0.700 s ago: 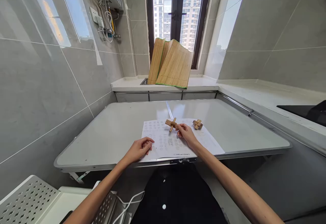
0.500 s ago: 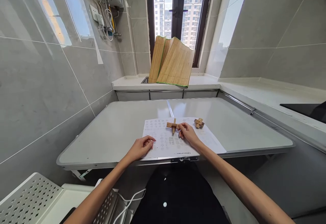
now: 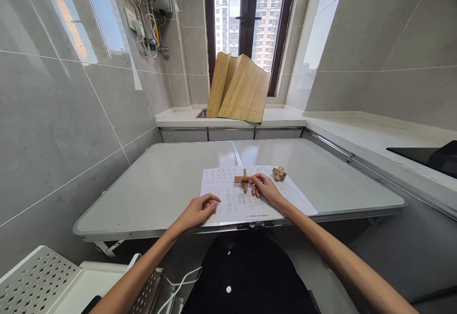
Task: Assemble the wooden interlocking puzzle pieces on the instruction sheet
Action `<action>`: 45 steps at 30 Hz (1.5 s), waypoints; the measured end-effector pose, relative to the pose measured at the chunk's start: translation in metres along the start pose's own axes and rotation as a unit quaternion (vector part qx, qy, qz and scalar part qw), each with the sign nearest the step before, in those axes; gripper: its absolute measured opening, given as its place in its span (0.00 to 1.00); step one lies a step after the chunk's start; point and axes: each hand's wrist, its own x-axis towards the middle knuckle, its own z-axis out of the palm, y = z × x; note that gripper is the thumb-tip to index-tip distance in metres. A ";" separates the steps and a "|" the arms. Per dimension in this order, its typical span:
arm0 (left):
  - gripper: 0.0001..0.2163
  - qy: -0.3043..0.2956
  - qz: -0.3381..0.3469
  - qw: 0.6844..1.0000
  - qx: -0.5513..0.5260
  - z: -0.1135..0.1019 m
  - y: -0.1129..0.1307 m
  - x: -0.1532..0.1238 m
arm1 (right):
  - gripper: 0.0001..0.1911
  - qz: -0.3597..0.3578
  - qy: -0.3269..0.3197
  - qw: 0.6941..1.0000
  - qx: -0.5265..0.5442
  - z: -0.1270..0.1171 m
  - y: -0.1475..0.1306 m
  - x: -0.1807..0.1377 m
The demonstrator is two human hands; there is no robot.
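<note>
A grey folding table (image 3: pixel 160 185) carries a printed sheet (image 3: pixel 232 199) near its front edge. The left hand (image 3: pixel 197 210) rests loosely curled on the sheet's left corner, while the right hand (image 3: pixel 266 190) pinches a wooden cross piece (image 3: pixel 244 179) lying on the sheet. A small wooden knot puzzle (image 3: pixel 279 173) sits just right of that hand.

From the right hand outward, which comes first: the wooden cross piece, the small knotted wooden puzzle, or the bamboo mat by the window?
1. Wooden cross piece: held at the fingertips of the right hand, just to its left.
2. Knotted wooden puzzle: on the paper sheet, slightly beyond and right.
3. Bamboo mat: far back, leaning at the window.
</note>
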 end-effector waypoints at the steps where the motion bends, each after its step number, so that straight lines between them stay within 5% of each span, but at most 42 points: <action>1: 0.18 -0.004 0.001 1.000 -0.002 0.000 0.001 0.000 | 0.26 0.000 -0.002 1.000 -0.002 -0.001 -0.001 -0.001; 18: 0.19 -0.013 0.013 1.000 0.016 0.012 0.008 0.001 | 0.25 0.000 -0.009 1.000 -0.003 -0.005 -0.011 -0.007; 22: 0.19 0.004 0.005 1.000 0.011 0.009 0.004 0.006 | 0.25 -0.005 -0.007 1.000 0.004 0.006 -0.015 -0.008; 27: 0.23 0.111 0.001 0.994 0.014 0.011 -0.001 0.009 | 0.22 -0.055 -0.044 0.997 -0.040 0.034 -0.020 -0.021; 36: 0.41 0.095 0.033 0.994 -0.030 0.015 -0.005 0.008 | 0.19 -0.094 -0.095 0.991 -0.015 0.070 -0.023 -0.039; 45: 0.36 0.130 0.050 0.990 -0.012 0.022 -0.008 0.010 | 0.17 -0.073 -0.115 0.990 0.020 0.076 -0.022 -0.040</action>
